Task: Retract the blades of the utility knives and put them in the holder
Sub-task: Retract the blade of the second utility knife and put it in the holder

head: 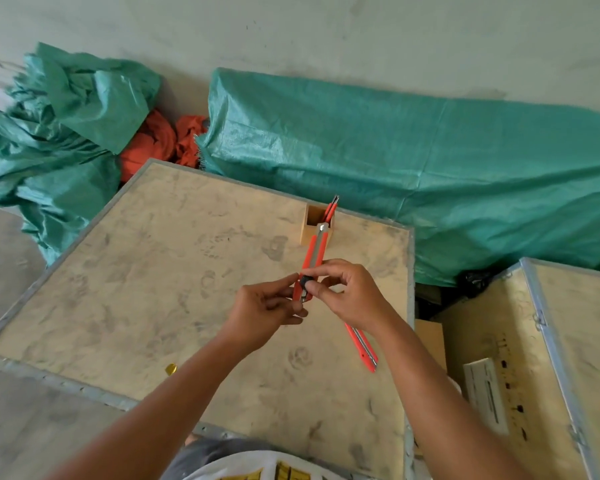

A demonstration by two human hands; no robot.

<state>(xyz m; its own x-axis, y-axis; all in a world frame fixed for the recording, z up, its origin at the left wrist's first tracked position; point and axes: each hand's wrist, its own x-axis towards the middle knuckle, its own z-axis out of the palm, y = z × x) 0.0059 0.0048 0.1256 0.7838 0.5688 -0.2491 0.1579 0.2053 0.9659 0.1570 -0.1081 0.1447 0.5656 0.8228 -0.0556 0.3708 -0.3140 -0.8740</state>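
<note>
Both hands hold one orange utility knife [313, 255] above the wooden crate top [153, 271], its tip pointing away toward the holder. My left hand [267, 311] pinches the knife's near end. My right hand [347, 294] has thumb and forefinger on its black slider. No blade shows at the tip. A second orange utility knife [362, 348] lies flat on the crate, partly hidden under my right wrist. The small wooden holder [309, 233] stands near the far edge with at least one orange knife [331, 209] upright in it.
Green tarp bundles [430, 168] and orange cloth [160, 140] lie beyond the crate. Another metal-edged wooden crate [551, 358] stands at the right with a gap between the two. A small gold object [170, 368] rests near the crate's front edge.
</note>
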